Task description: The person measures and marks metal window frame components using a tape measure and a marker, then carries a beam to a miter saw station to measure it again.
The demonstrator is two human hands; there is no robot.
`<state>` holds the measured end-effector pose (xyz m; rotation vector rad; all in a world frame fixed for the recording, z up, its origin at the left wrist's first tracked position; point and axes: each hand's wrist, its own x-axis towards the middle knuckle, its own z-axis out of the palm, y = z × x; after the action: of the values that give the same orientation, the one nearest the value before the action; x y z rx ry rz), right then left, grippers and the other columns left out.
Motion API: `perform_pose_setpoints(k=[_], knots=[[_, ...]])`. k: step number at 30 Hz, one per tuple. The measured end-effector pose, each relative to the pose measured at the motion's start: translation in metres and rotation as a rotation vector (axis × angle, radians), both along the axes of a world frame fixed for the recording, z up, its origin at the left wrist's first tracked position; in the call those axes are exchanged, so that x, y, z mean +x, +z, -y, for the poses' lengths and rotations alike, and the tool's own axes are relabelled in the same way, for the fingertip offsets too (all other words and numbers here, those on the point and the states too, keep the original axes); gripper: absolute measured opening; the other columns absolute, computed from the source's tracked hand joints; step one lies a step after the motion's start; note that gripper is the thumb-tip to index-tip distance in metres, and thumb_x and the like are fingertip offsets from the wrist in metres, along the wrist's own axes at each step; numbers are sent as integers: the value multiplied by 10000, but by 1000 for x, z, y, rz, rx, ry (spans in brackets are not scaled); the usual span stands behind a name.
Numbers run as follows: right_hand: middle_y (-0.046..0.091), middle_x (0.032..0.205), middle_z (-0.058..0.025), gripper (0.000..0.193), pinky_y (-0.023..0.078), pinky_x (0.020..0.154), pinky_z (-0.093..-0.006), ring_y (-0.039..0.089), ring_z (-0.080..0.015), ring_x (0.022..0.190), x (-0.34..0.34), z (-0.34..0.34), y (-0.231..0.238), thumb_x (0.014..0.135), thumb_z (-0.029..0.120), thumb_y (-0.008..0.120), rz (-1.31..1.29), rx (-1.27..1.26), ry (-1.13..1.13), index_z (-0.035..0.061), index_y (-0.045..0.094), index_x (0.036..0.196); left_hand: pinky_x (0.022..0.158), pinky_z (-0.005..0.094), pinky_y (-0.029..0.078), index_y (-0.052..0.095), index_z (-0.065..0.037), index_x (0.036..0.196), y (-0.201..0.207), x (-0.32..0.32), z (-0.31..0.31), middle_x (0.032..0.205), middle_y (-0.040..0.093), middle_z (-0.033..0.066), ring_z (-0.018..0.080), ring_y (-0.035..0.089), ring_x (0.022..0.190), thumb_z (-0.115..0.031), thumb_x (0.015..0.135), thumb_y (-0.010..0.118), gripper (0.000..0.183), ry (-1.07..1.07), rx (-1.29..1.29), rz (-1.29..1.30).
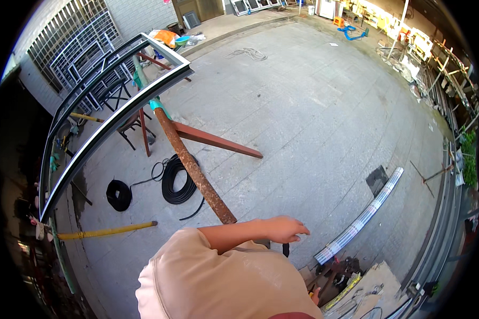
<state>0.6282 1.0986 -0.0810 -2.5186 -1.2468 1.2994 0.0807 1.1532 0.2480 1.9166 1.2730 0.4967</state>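
Observation:
My left arm reaches across my body, and my left hand point(285, 229) hangs above the paved ground with nothing seen in it, its fingers loosely bent and a little apart. Just below it a short black thing point(286, 250) shows; its kind is unclear. Only a few fingers of my right hand point(316, 295) come out from behind my shirt, beside a workboard point(378, 290) strewn with tools. A small yellow patch shows by those fingers; whether they hold it is hidden. To the left, a large dark-and-white window frame point(117, 103) rests on a rusty pipe point(197, 175).
Red-brown metal legs point(218, 139) prop the pipe. Black coiled strips point(167, 186) and a yellow pole point(109, 231) are at the left. A bundle of long silvery strips point(359, 220) lies right. Far off are a coiled rope point(248, 53) and a blue object point(351, 33). Metal lengths line the right edge.

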Motion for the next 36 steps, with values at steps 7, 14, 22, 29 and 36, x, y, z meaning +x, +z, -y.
perform_pose_setpoints(k=[7,14,22,29,36], knots=[[724,1026,-210,608,544,799,-541,693,-413,929,-87,-202,20,1034,614,462,-59,-121,601,51,667,1136,951,494,538,625,-79,1377,6,-76,-108,1210,703,161,374,662,1155,-216,981,665,421,353,-79,-321],[727,1084,-253,589,539,844,-545,686,-465,1008,-121,-411,2,1080,541,391,-13,-157,1129,33,682,1145,1005,527,527,673,-103,1359,-157,-106,-138,1270,716,190,404,665,1184,-279,972,609,431,663,-528,-333],[732,972,-241,552,545,813,-502,714,-401,858,-242,-692,24,1063,470,452,63,-47,1130,-20,707,1057,665,436,590,769,-48,999,-306,-104,-22,981,780,101,247,752,805,-319,956,608,318,1551,-1072,355],[694,894,-160,457,535,679,-442,671,-272,782,-449,-807,51,1032,442,527,-268,-119,643,18,697,1008,543,408,520,677,-59,823,-369,-139,-57,734,677,41,184,621,618,-324,991,594,324,1244,-1092,368],[722,1047,-232,375,548,841,-525,698,-407,1007,-556,-855,45,1011,427,550,-61,87,1604,92,667,1131,915,446,576,755,-65,1226,-294,-398,-283,1079,773,202,353,749,998,-370,946,637,431,1499,-557,239]])
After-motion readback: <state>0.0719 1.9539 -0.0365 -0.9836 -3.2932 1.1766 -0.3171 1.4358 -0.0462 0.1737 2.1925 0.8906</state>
